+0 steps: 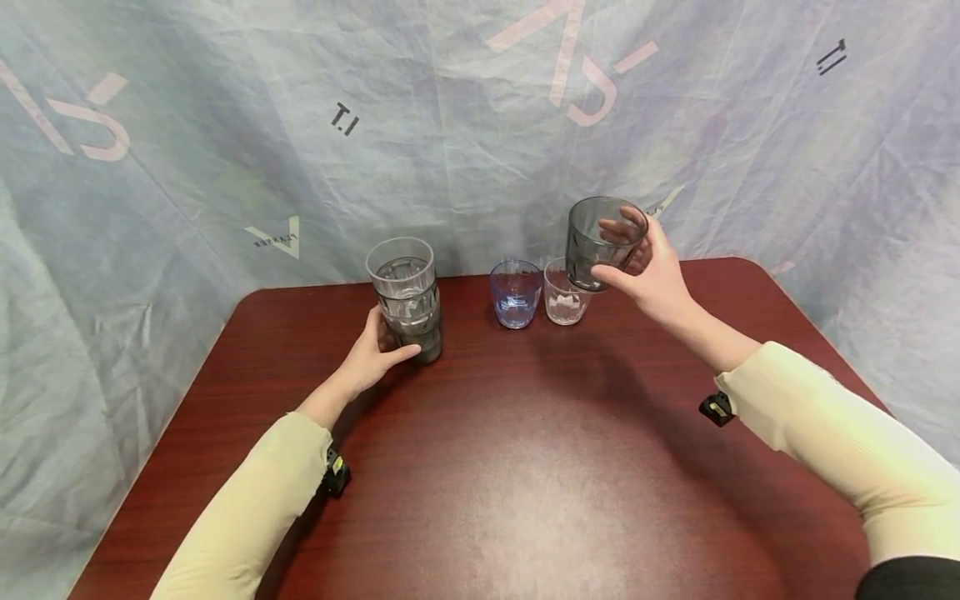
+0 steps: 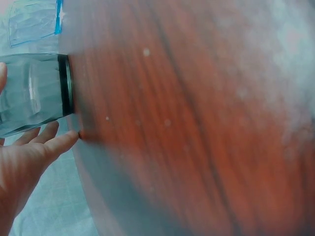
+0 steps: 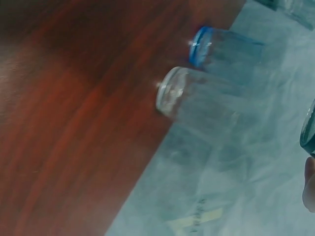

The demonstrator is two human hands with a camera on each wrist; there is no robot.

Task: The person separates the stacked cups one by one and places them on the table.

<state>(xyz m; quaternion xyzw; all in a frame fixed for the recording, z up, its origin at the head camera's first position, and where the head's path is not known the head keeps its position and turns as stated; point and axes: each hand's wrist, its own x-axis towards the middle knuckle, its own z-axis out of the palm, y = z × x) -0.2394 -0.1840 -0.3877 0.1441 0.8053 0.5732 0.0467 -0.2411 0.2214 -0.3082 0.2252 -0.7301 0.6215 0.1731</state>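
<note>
At the table's back left, my left hand [image 1: 367,357] holds the lower part of an upright stack of nested glasses [image 1: 408,304], clear at the top and grey below. In the left wrist view the thumb and fingers [image 2: 61,144] lie on opposite sides of a grey glass [image 2: 34,91]. My right hand [image 1: 658,271] grips a grey glass [image 1: 592,250] off the table, its thumb in front and its fingers behind. This glass partly covers a clear glass [image 1: 564,307]. Beside that stands a blue-tinted glass [image 1: 515,296]. The right wrist view shows only an edge of the held glass [image 3: 308,132].
The dark red wooden table [image 1: 525,467] ends just behind the glasses. A grey-white printed cloth [image 1: 465,150] hangs along its back and sides. A small black device [image 1: 717,409] sits at the right wrist, another [image 1: 336,473] at the left.
</note>
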